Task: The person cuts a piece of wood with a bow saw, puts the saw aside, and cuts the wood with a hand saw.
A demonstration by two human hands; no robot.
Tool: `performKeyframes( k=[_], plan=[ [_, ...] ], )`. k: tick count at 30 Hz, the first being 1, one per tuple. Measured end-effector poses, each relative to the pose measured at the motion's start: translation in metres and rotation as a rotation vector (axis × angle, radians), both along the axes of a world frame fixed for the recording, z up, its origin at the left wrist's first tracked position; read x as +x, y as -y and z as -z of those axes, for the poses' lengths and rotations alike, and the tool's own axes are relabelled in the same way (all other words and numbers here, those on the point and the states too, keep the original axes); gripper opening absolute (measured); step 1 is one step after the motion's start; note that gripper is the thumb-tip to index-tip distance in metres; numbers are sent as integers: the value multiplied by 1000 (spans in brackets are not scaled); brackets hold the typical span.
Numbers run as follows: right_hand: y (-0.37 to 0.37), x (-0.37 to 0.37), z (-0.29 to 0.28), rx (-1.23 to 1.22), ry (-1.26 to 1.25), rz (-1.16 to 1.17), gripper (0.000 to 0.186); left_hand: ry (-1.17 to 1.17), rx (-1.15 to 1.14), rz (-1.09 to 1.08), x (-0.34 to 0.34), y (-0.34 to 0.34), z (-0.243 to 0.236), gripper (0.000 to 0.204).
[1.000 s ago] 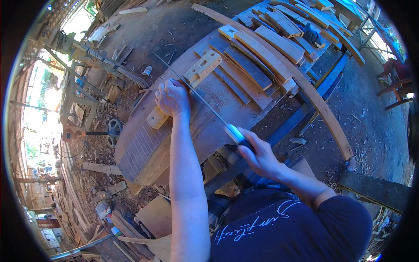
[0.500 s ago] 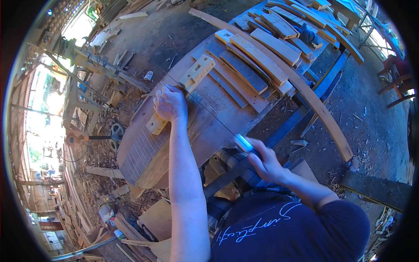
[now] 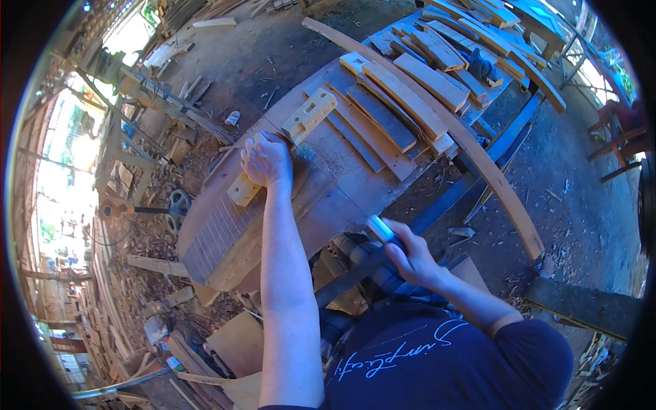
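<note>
At the middle of the board-topped bench (image 3: 219, 253), my left hand (image 3: 266, 158) is closed on a pale wooden piece with cut holes (image 3: 242, 190). A similar pale length (image 3: 307, 113) shows just beyond my fingers; whether both are one piece is hidden by the hand. My right hand (image 3: 406, 249), lower right, is closed round the shiny handle of a long, thin blade (image 3: 380, 229), which runs up-left beside my left hand and is faint with blur.
Cut planks and curved timbers (image 3: 424, 89) are piled on the bench's far right. A long curved board (image 3: 492, 171) crosses the right side. A wooden chair (image 3: 615, 137) stands far right. Machinery with a handwheel (image 3: 179, 208) and scrap wood (image 3: 157, 266) lie to the left.
My right hand has drawn back toward me and slightly right with the blade over the last second, barely moving lately. My left hand stays on the pale wood.
</note>
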State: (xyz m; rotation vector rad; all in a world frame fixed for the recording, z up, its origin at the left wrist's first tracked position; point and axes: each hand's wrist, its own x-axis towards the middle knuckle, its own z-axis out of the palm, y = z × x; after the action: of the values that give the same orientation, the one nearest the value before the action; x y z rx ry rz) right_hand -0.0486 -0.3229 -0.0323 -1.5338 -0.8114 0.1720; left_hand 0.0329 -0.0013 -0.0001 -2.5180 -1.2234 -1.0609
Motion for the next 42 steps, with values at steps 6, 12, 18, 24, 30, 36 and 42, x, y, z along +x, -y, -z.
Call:
performKeyframes(
  k=[6,12,18,24,30,36,42],
  plan=[
    [35,-26,-9,-25,-339,-82,41,31,53,-58,-17,2,0,32],
    [42,-26,-15,173,-73,-5,49,-16,77,218,-47,32,-4,23],
    [32,2,-41,334,5,133,50,-56,63,362,-74,49,-9,28],
    [60,-9,-20,282,-222,189,38,-122,-13,340,-72,47,-28,35],
    [82,-23,-10,115,-276,252,34,282,-307,594,-108,38,-47,15],
    [80,-2,-11,59,-203,366,33,483,-437,1096,-192,126,-172,10],
    [45,2,-12,109,-286,342,33,383,-791,2006,-298,138,-249,13]
  ],
)
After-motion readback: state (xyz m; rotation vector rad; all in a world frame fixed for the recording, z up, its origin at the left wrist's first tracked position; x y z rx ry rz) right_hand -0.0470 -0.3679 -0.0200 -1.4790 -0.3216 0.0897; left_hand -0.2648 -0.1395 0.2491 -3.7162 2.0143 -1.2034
